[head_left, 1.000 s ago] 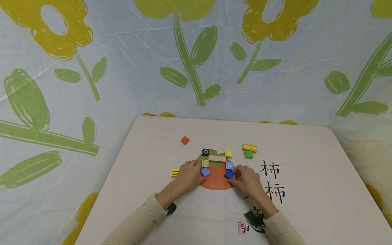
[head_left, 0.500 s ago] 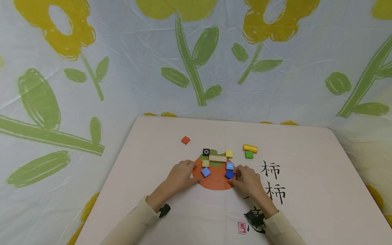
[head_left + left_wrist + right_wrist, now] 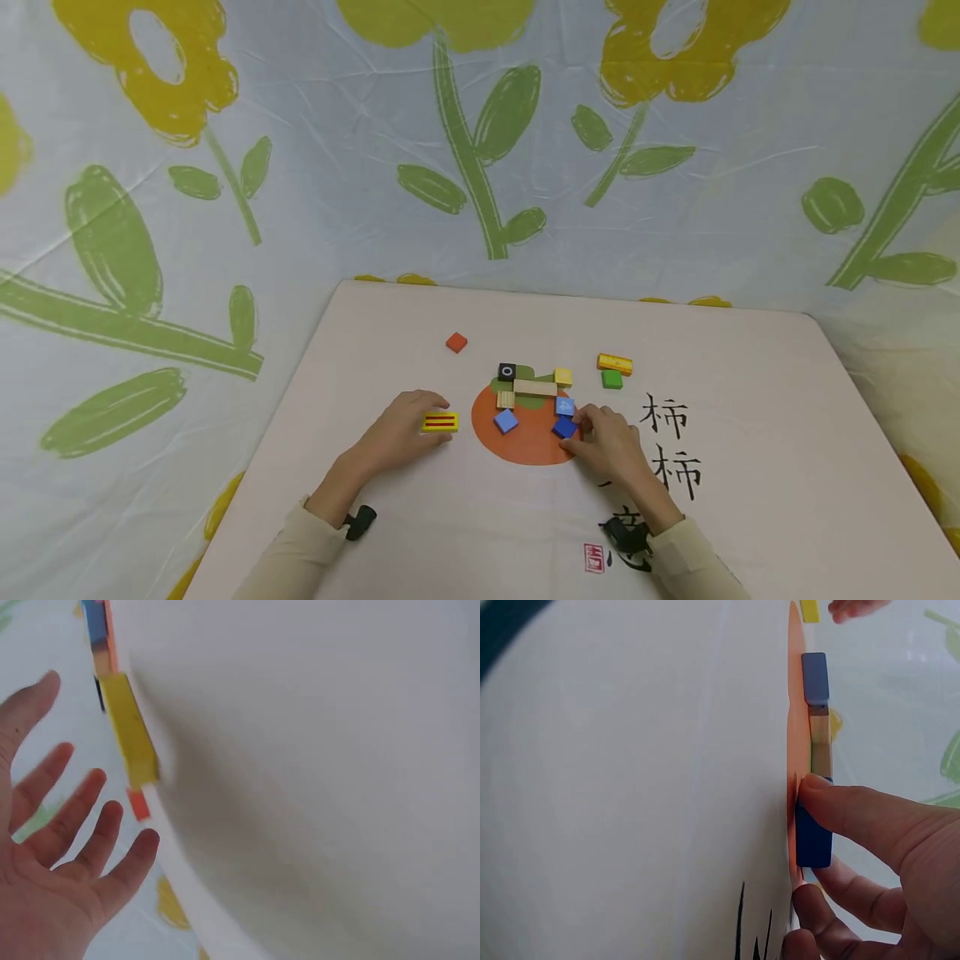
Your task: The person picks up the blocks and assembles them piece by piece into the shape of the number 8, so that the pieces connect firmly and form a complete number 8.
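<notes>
While the left hand lies toward the left edge of the table, its fingers are relaxed and parted, grasping nothing; the left wrist view shows them spread. Framed between its thumb and forefinger is the red-striped yellow block, and this is the relation that a grip here would turn on. The block's long axis runs left to right, roughly parallel to the table's far edge, with the forefinger along its far long side, the thumb by its near one, and its left end facing the palm. In my judgement these digits are already lined up to close across the narrow width, without a turn of the wrist. I cannot tell whether skin touches it.

Beyond it, toward the far left corner, lies a red block, set cornerwise. The block's right end points at the printed persimmon, near its left rim but apart from it. On that print, a mid-blue block also sits cornerwise, closest along the same line.

At the persimmon's right rim, the right hand pinches the dark blue block, thumb against its near side and bent fingers at its right. That hand is engaged and across the print from the red-striped yellow block, so the left is clearly the nearer. Toward the far right corner from there lies a green block.
</notes>
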Demonstrator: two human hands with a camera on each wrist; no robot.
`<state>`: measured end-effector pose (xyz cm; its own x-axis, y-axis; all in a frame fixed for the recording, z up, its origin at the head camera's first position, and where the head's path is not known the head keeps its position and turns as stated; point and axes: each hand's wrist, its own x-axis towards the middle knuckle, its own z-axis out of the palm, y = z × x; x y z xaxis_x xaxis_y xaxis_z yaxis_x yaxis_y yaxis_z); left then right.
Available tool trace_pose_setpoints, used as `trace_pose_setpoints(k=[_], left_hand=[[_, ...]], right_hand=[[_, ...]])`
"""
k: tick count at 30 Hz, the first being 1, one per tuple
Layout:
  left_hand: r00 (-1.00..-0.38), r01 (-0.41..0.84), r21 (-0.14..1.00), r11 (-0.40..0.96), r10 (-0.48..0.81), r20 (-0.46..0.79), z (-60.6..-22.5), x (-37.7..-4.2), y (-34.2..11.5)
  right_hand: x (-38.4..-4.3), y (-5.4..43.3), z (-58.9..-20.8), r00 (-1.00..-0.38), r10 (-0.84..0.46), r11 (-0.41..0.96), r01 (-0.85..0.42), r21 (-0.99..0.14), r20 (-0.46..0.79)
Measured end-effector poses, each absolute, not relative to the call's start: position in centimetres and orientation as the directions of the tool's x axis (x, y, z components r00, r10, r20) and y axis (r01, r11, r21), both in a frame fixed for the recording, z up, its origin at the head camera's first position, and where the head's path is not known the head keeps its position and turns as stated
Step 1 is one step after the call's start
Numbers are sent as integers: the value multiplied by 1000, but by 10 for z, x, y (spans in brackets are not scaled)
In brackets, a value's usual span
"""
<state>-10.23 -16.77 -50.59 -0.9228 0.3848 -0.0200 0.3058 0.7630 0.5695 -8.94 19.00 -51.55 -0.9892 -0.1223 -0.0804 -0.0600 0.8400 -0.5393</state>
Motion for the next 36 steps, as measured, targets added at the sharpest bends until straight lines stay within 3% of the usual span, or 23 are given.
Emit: trace_pose_setpoints(k=[12, 20, 36], left_hand=[[-920, 320, 655, 684, 389, 43, -523, -109, -200], [-938, 265, 627, 733, 346, -7, -527, -110, -198], [-938, 293, 543, 787, 348, 2, -528, -108, -191]], right_hand=[[-89, 191, -517, -989, -122, 828, -55, -558, -84], [-89, 191, -517, -989, -127, 830, -63, -554, -78], [-89, 191, -519, -990, -123, 836, -64, -546, -72]])
